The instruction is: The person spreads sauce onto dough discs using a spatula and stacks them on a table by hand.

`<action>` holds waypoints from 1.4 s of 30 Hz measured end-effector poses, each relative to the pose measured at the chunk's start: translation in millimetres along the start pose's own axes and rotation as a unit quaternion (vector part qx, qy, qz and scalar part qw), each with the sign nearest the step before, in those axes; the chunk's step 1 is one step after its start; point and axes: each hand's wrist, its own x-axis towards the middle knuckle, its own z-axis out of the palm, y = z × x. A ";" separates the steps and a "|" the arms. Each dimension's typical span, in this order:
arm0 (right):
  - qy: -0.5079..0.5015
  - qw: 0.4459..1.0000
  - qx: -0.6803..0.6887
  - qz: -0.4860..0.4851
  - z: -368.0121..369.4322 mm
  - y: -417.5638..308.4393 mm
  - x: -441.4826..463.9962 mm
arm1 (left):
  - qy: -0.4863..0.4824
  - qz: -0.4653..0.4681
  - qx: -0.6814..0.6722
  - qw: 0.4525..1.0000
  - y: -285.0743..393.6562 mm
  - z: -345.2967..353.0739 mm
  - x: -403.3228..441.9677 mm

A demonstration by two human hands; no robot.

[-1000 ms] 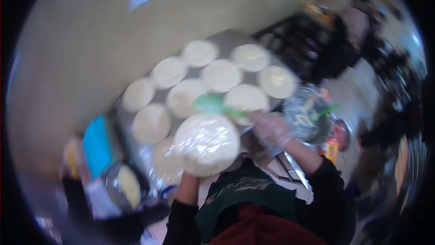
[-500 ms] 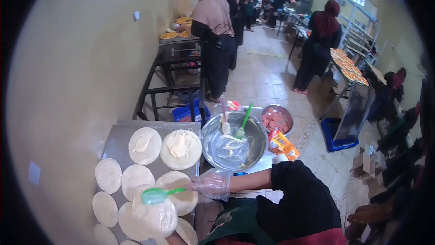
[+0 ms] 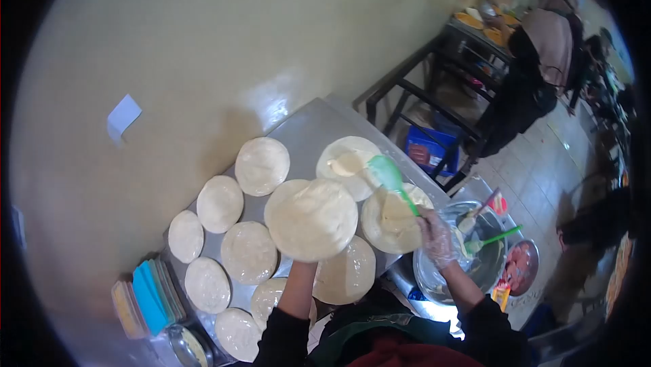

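My left hand is hidden under a round of dough, whose top is smeared with pale cream; only the wrist shows below it. The disc is held up over the other rounds. In a clear plastic glove, my right hand is closed around the handle of a green spatula. The spatula's blade is above a dough round that carries a dollop of cream. Close to my right hand lies another cream-topped round.
Several dough rounds cover the metal table. At right stands a steel bowl with cream and a second green spatula; beyond it is a bowl of pink slices. Plastic containers stand at lower left. A co-worker stands behind.
My view has swung left. The spatula has moved from over the held dough round to over the far cream-topped rounds. The held round now shows its cream uncovered.
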 end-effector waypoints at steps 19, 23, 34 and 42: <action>-0.041 0.984 0.074 0.159 -24.3 46.6 21.4 | 0.421 0.106 -0.330 0.838 6.6 -80.4 33.6; -0.050 0.980 0.066 0.181 -24.7 33.2 30.5 | 0.537 0.103 -0.292 0.785 3.5 -83.0 36.3; -0.048 0.985 0.070 0.148 -13.6 17.8 35.3 | 0.624 -0.030 -0.161 0.764 11.4 -59.2 36.7; -0.046 0.979 0.116 0.162 -10.0 26.1 28.1 | 0.736 -0.177 -0.142 0.637 -34.9 63.5 -101.6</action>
